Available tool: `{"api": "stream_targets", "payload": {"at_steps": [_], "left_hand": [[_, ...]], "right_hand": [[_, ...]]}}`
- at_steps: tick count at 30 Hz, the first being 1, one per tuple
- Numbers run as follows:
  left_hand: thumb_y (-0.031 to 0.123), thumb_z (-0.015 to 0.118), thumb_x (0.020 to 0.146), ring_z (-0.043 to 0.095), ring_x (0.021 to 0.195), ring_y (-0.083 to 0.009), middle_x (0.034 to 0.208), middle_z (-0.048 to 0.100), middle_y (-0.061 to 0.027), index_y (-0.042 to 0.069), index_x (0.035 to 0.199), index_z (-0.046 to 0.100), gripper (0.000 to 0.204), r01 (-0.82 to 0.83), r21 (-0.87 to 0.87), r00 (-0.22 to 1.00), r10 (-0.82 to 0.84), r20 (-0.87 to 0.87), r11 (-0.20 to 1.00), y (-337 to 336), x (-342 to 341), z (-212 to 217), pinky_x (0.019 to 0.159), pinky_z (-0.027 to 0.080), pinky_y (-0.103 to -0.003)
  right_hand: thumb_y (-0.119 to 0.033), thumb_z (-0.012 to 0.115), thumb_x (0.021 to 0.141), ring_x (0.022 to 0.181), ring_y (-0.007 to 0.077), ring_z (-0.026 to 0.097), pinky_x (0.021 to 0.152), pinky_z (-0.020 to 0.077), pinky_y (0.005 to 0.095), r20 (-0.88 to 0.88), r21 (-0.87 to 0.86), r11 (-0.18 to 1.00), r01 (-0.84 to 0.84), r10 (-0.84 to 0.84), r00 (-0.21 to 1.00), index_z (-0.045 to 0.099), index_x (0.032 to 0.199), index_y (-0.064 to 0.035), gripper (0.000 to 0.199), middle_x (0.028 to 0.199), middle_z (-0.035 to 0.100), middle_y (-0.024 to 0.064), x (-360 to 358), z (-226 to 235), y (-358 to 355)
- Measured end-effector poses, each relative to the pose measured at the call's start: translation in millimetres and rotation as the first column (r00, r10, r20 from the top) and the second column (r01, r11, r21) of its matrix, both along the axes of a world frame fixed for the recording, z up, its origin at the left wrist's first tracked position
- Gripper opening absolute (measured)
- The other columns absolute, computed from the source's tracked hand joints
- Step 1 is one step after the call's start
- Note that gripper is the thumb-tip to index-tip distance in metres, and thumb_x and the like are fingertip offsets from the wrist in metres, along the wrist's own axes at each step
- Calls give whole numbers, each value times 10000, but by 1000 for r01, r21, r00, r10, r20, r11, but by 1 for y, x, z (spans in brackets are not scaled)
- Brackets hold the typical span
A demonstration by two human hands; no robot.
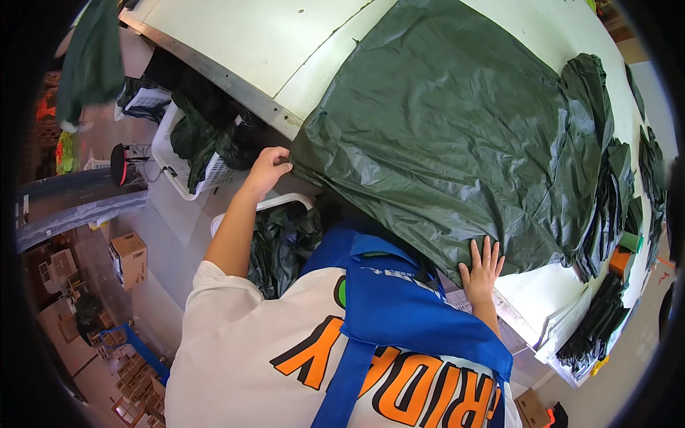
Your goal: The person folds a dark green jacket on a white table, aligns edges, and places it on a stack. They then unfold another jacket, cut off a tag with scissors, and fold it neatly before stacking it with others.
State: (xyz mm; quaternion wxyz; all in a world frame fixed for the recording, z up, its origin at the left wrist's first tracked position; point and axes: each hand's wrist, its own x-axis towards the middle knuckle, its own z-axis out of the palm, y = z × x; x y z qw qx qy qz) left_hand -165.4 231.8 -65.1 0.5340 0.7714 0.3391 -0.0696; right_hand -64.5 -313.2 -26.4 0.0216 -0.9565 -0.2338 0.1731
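Note:
A large piece of dark green, shiny, thin material (pixel 442 135) lies spread over the white table, lightly wrinkled. Its kind is unclear; it could be plastic or coated cloth. My left hand (pixel 265 173) is at its near left corner, fingers curled and closed on the edge, with the fingertips partly hidden. Flat on the near right part of the sheet rests my right hand (pixel 485 267), fingers stretched and spread. More of the same dark green material (pixel 592 93) is bunched along the sheet's right side.
The white table (pixel 314 43) has a metal-trimmed edge on the left. Below it stand white baskets (pixel 165 139) holding dark material. A folded dark stack (pixel 596 321) and papers (pixel 560 328) lie at the right. A cardboard box (pixel 128 260) is on the floor at left.

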Motion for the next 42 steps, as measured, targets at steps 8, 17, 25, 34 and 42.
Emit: {"api": "stream_targets", "payload": {"at_steps": [8,17,25,34,42], "left_hand": [[-6,575,761,544,954,-134,1034,571,-13,58,1132,524,380,-50,-346,989,95,112,937,-21,-11,31,822,453,-272],[5,617,703,576,934,-364,985,601,-166,26,1075,541,381,187,413,878,-340,337,891,-93,9,129,825,471,-426],[-82,671,622,560,816,-271,861,603,-77,56,797,596,235,-143,756,784,-393,480,638,-90,-7,113,704,463,-364],[-178,722,585,576,649,-250,826,527,-116,29,774,494,361,-322,577,504,-381,776,750,-115,3,95,572,493,-335],[-144,768,637,608,685,-253,868,512,-118,52,799,421,430,-309,512,415,-371,831,801,-113,7,98,585,508,-324]], "right_hand": [[-295,684,797,1328,367,344,1092,235,497,59,223,973,56,-71,996,478,1357,-119,622,1430,396,141,16,17,14],[-95,716,654,1236,316,463,1094,277,487,294,642,353,-680,706,644,492,1297,-123,681,1200,558,92,49,128,315],[-147,612,664,788,171,546,935,401,393,609,484,296,-823,562,560,621,801,-185,143,722,498,-14,57,80,296],[-234,601,558,712,152,492,761,356,328,728,498,287,-818,375,574,625,801,-238,244,752,461,-29,44,80,268],[-234,604,573,734,146,499,791,351,350,736,489,310,-815,355,576,627,807,-268,237,772,473,-40,44,86,263]]}}
